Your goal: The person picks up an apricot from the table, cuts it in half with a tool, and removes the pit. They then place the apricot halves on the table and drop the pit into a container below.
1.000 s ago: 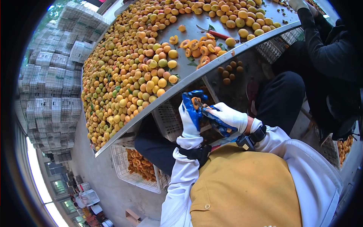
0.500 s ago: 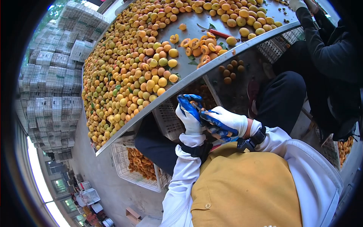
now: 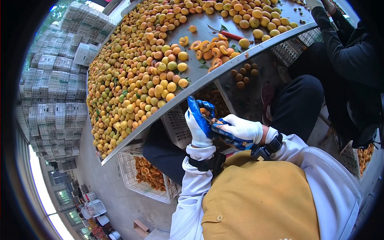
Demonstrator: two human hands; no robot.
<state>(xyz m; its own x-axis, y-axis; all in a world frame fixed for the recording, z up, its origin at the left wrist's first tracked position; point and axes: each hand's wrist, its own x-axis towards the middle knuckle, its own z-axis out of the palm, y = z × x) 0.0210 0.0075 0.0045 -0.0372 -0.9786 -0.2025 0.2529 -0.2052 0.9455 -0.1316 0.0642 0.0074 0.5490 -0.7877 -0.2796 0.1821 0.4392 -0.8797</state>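
Note:
My left hand (image 3: pixel 197 122), in a white glove with blue coating, is cupped around an orange apricot (image 3: pixel 204 111) just below the table edge. Close against it is my right hand (image 3: pixel 236 131), gloved the same way, with its fingers curled. Something small sits in the right fingers, but the glove hides what it is. Above the hands, cut apricot halves (image 3: pixel 206 46) lie on the metal table (image 3: pixel 191 33) near a red-handled knife (image 3: pixel 232 35). Whole apricots (image 3: pixel 132 86) are heaped across the table.
A white crate (image 3: pixel 130 176) of apricot halves stands on the floor left of my leg. Another crate (image 3: pixel 176 124) is under the table. Its metal rim (image 3: pixel 188 91) runs just beyond my hands. A co-worker in dark clothes (image 3: pixel 348 60) sits at right. Stacked crates (image 3: pixel 56 84) rise at left.
My left hand has opened its fingers a little, showing more of the apricot in it. My right hand has stayed nearly in place beside it.

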